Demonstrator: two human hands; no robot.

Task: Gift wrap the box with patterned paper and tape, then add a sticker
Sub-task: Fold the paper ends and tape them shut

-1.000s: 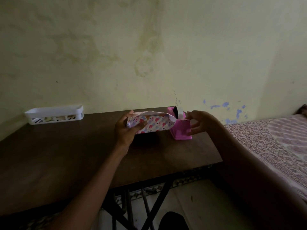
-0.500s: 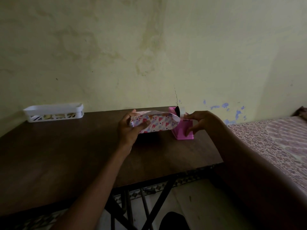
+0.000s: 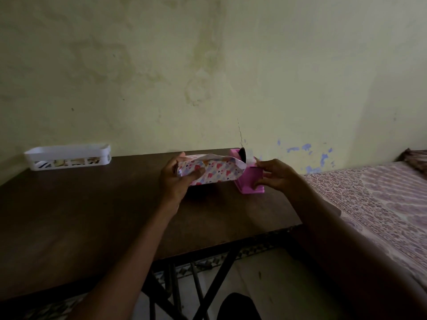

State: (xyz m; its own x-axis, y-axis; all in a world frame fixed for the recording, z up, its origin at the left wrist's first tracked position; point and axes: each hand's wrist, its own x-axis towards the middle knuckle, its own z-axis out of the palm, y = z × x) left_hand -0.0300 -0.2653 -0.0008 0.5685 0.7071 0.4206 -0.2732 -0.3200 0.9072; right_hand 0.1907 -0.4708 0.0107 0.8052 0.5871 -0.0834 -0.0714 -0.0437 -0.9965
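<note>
The box (image 3: 216, 172), loosely covered in white paper with pink and blue hearts, lies on the dark wooden table (image 3: 92, 211). My left hand (image 3: 176, 180) grips its left end, thumb across the front. A flap of paper hangs open at its right end. Just right of it stands a pink tape dispenser (image 3: 249, 179) with a roll on top. My right hand (image 3: 276, 175) is at the dispenser's right side, fingers pinching at the tape end by the cutter; the tape itself is too faint to make out.
A white slotted plastic tray (image 3: 67, 157) with some small items inside stands at the table's back left by the wall. A bed with a patterned cover (image 3: 381, 204) runs along the right. The table's metal legs (image 3: 208, 280) show below its front edge.
My right hand has dropped slightly along the dispenser's right side, its fingers closing near the cutter. The left hand and the wrapped box have barely moved.
</note>
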